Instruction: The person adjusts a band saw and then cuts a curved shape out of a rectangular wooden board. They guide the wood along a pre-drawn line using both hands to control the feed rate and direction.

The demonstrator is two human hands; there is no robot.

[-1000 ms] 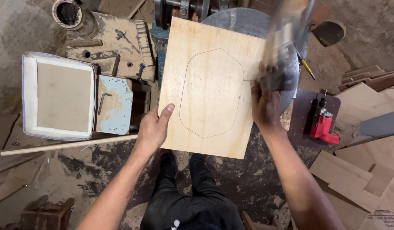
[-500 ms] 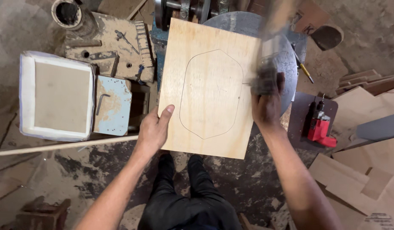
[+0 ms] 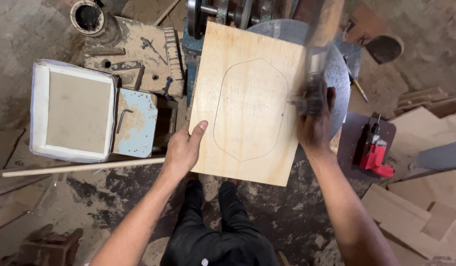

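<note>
A pale plywood sheet (image 3: 247, 69) with a pencilled rounded outline lies on a round grey machine table (image 3: 336, 69). My left hand (image 3: 184, 147) grips the sheet's near left edge, thumb on top. My right hand (image 3: 314, 123) holds the sheet's right edge, right beside a blurred vertical saw part (image 3: 316, 59) that meets the board there. The cut at the board's right edge is partly hidden by my fingers.
Left of the sheet stand a white-rimmed tray (image 3: 38, 118), a light blue plate with a hex key (image 3: 137, 123) and a dusty metal block (image 3: 134, 54). A red tool (image 3: 373, 152) lies at the right among wood offcuts (image 3: 415, 207). A thin stick (image 3: 80, 167) lies across the floor.
The sheet has shifted slightly and my right hand has moved up along its right edge toward the blade. My left hand keeps the same hold.
</note>
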